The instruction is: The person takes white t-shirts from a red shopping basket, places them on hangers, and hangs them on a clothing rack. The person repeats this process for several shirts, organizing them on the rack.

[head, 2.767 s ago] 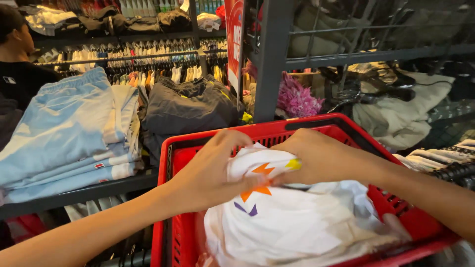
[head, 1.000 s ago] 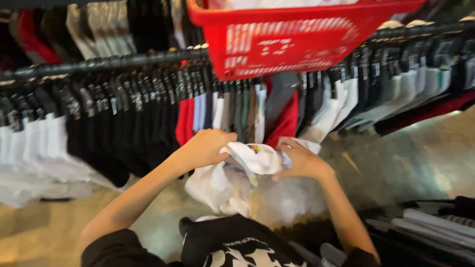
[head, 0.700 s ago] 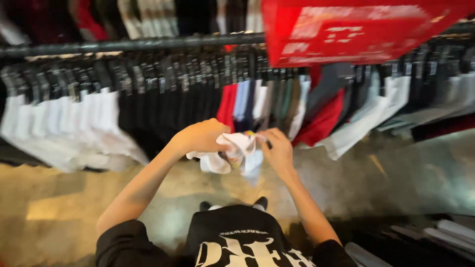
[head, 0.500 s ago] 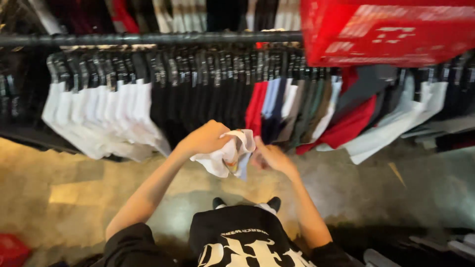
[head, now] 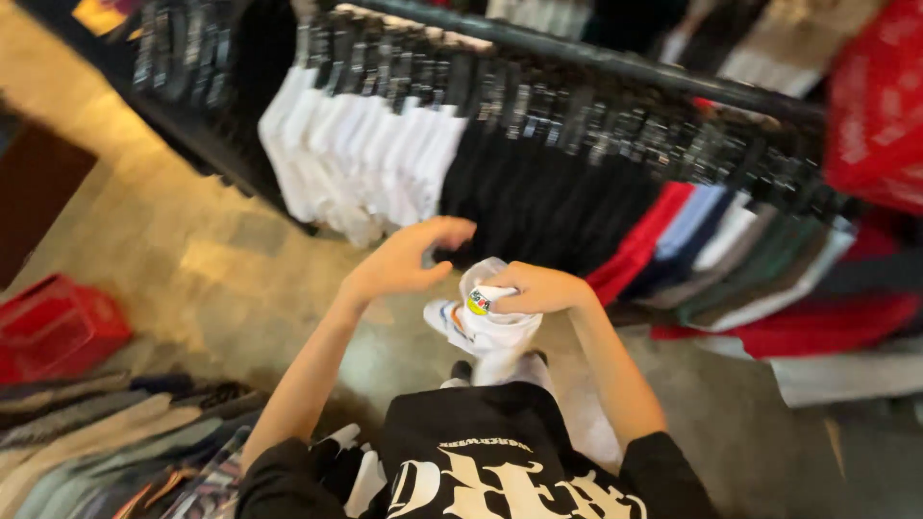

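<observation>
Concrete floor (head: pixel 192 259) under clothes rail (head: pixel 615 62); right hand (head: pixel 538 288) bunching white shirt (head: pixel 486 332).

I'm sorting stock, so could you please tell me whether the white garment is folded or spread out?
Bunched up, not spread: the white garment sits crumpled in the right hand.

The left hand (head: pixel 409 261) has let go of the white garment (head: pixel 486 322) and now hovers open just beside it, so only the right hand (head: pixel 538 288) grips the bunched cloth; the red basket (head: pixel 875 106) has slid to the right edge
</observation>
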